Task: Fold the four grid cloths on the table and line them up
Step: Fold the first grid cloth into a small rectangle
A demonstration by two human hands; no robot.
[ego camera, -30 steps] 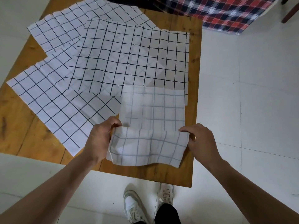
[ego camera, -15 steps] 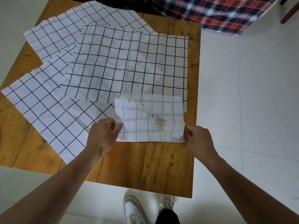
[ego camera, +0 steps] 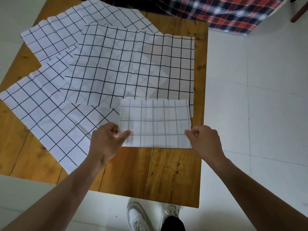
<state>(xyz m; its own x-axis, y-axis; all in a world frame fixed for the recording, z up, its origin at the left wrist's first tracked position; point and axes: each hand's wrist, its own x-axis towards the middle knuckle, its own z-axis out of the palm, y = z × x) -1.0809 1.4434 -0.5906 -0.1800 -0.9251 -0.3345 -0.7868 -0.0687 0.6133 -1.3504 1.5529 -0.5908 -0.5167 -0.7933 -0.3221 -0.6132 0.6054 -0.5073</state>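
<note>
Head view, nearest first: the person's feet in pale shoes [ego camera: 141, 217] stand on the tiled floor just off the near edge of the table [ego camera: 150, 177], a bare wooden top. Both forearms reach over that edge. The left hand [ego camera: 106, 142] lies at the near-left corner of the folded cloth [ego camera: 155, 124], thumb extended on top of the fabric and the remaining fingers curled at or under its left edge; it appears to pinch that corner. The right hand [ego camera: 205, 140] is curled at the near-right corner, thumb and forefinger closed against the cloth's edge; whether fabric lies between them cannot be told. The folded cloth is a compact rectangle lying flat toward the near-right part of the table, close to the right edge, its far side overlapping the large open cloth [ego camera: 133, 64]. That cloth lies spread across the centre of the table, reaching near the right edge. A second open cloth [ego camera: 41, 117] lies at the left edge, and a third [ego camera: 66, 27] at the far-left corner; all three overlap. A red plaid fabric [ego camera: 225, 12] lies beyond the far-right corner. Judged step: the first of four cloths is being folded or its last fold squared. The next move calls for either one further fold or release, provided the layered edges are aligned first, then placement at a chosen line on the bare near area before an open cloth is drawn forward.
</note>
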